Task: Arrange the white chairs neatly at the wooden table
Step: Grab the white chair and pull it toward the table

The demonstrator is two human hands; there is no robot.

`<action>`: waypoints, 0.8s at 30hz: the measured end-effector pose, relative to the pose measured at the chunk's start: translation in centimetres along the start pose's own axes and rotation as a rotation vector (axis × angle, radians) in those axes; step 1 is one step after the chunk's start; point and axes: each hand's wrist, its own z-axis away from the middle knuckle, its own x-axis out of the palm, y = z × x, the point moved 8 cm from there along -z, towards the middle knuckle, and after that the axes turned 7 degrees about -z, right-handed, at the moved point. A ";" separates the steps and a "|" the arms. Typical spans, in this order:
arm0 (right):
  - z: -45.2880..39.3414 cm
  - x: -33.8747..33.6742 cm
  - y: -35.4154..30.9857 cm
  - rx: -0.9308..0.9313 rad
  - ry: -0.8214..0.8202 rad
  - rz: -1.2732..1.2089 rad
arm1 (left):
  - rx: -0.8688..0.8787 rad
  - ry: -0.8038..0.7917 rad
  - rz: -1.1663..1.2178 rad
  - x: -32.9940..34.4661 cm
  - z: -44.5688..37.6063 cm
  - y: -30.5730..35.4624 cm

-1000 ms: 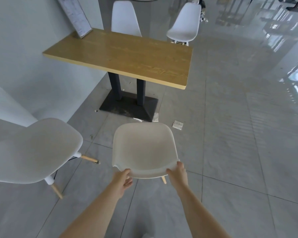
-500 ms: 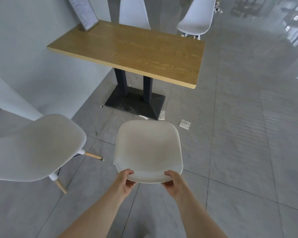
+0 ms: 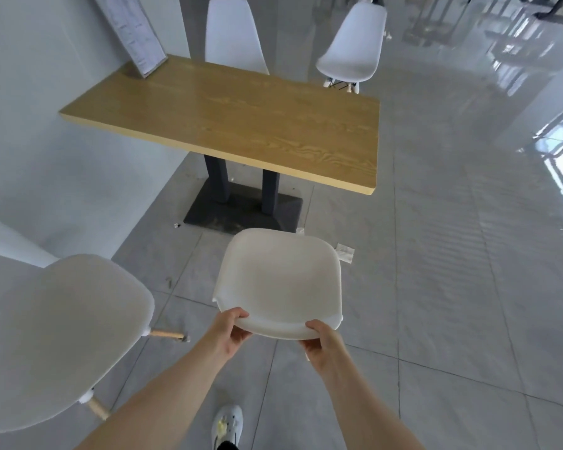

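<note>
White chair [image 3: 278, 280] sits square before the wooden table [image 3: 241, 125], which lies straight ahead. Left hand [image 3: 229, 329] and right hand [image 3: 322, 344] grip its backrest's top edge, equally near.

**Both hands clamped, arms outstretched**

Left hand [image 3: 229, 332] at 7 o'clock and right hand [image 3: 322, 341] at 5 o'clock curl around the chair back's top edge [image 3: 273, 331] (thumbs on top). Both bare forearms reach forward, converging toward 12.

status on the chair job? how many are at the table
Looks done: one far chair sits close behind the wooden table. In hand: left hand and right hand grip the back of the near chair, short of the table. Left: the side chair and the far-right chair, both apart from it.
</note>
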 end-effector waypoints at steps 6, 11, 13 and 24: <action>-2.8 5.4 -0.1 -0.031 0.028 -0.048 | -0.029 -0.033 -0.041 0.4 -3.9 6.3; -5.4 8.1 0.3 -0.041 0.053 -0.109 | -0.039 -0.069 -0.072 1.1 -6.9 9.3; -6.6 8.8 0.0 -0.048 0.049 -0.106 | -0.043 -0.098 -0.037 1.6 -8.1 10.0; -10.8 13.3 -3.1 -0.097 -0.001 -0.128 | -0.016 -0.170 0.003 4.7 -12.3 14.3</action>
